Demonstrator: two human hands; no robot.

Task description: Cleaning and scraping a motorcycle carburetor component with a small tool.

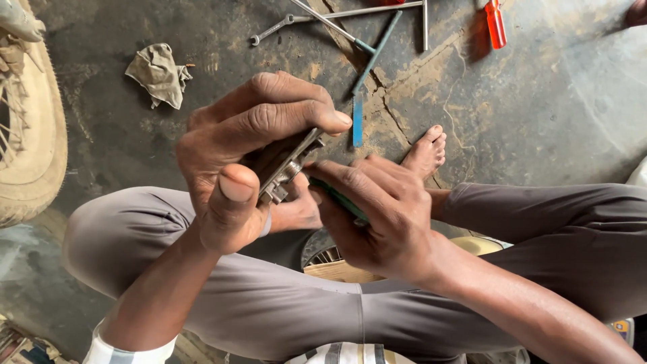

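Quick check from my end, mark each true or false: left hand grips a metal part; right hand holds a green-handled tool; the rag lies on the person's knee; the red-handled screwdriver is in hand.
1. The left hand grips a small metal part. True.
2. The right hand holds a green-handled tool. True.
3. The rag lies on the knee. False: it lies on the floor.
4. The red-handled screwdriver is in hand. False: it lies on the floor.

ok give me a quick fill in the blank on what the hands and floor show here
1. The left hand grips a small ____ part.
2. The right hand holds a tool with a ____ handle.
3. A crumpled ____ lies on the floor.
4. The orange-handled screwdriver lies on the ____.

Missing: metal; green; rag; floor
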